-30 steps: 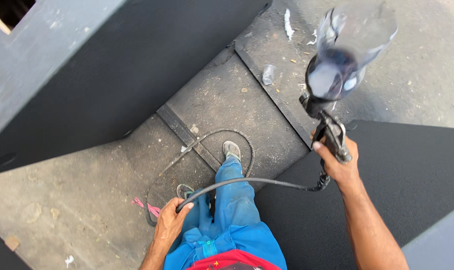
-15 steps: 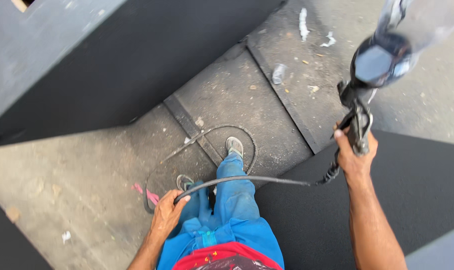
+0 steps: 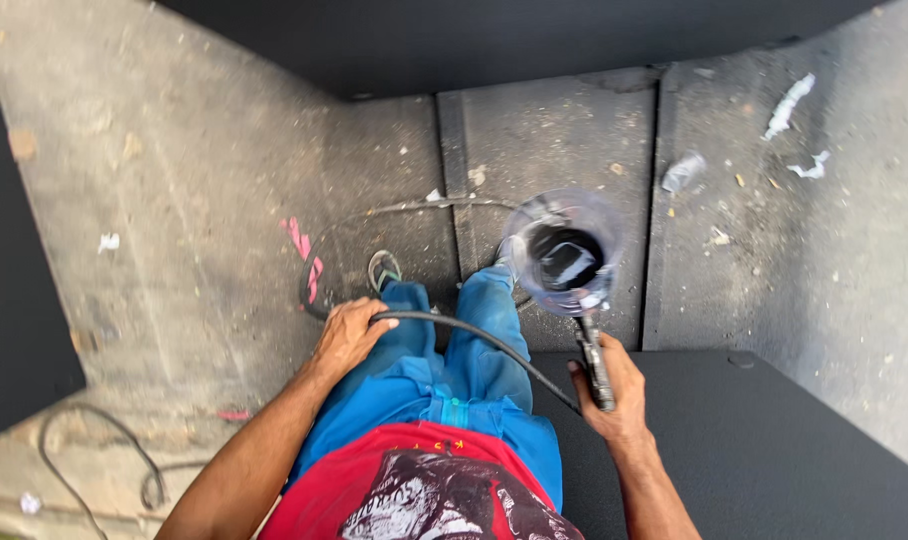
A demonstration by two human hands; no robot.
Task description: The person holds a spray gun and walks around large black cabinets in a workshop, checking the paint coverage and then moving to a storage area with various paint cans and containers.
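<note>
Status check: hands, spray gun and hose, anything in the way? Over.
Right hand gripping spray gun, cup up. Left hand holding black hose across knees. Black panel right of the legs; loose cable on floor, left.

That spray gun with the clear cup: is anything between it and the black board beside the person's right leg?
Nothing visible. The right hand holds the spray gun with the clear cup directly over the flat black board's near edge; the black hose trails leftward to the left hand.

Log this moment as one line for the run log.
right hand: grips spray gun | left hand: holds black hose | black panel beside
</note>
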